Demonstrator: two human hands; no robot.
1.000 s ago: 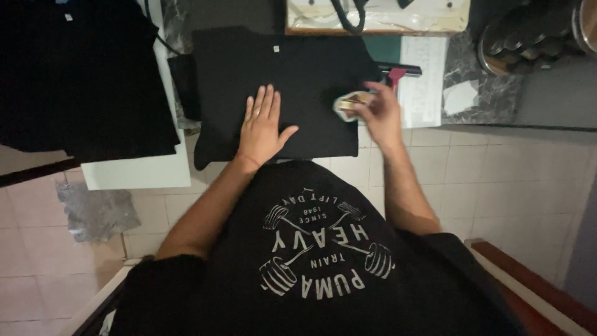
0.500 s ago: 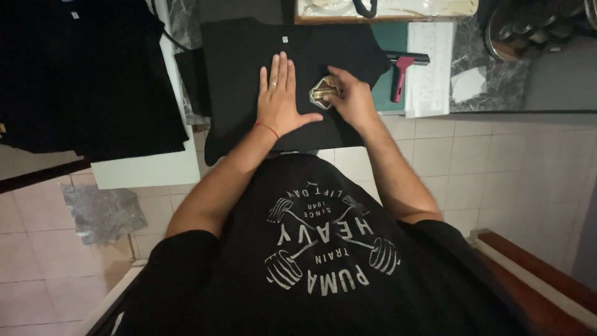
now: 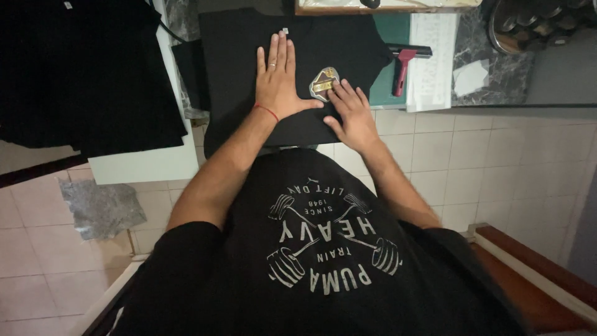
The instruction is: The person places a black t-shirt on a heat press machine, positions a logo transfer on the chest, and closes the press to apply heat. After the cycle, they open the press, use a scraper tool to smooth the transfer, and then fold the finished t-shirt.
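A black T-shirt (image 3: 323, 37) lies spread flat on a raised board in front of me. My left hand (image 3: 280, 81) rests flat and open on its middle, fingers pointing away from me. To its right a small shield-shaped gold and silver transfer (image 3: 323, 83) lies on the shirt's chest. My right hand (image 3: 351, 112) presses its fingertips on the transfer's lower right edge, fingers spread. Neither hand grips anything.
A red-handled squeegee (image 3: 405, 62) lies on a green cutting mat (image 3: 390, 31) right of the shirt, beside a white paper sheet (image 3: 435, 56). More black garments (image 3: 81, 74) lie on a white table at the left. A round metal container (image 3: 535, 25) stands far right. Tiled floor below.
The transfer has been slid from the shirt's right edge onto its chest with my right hand. My left hand has moved up the shirt and stays flat.
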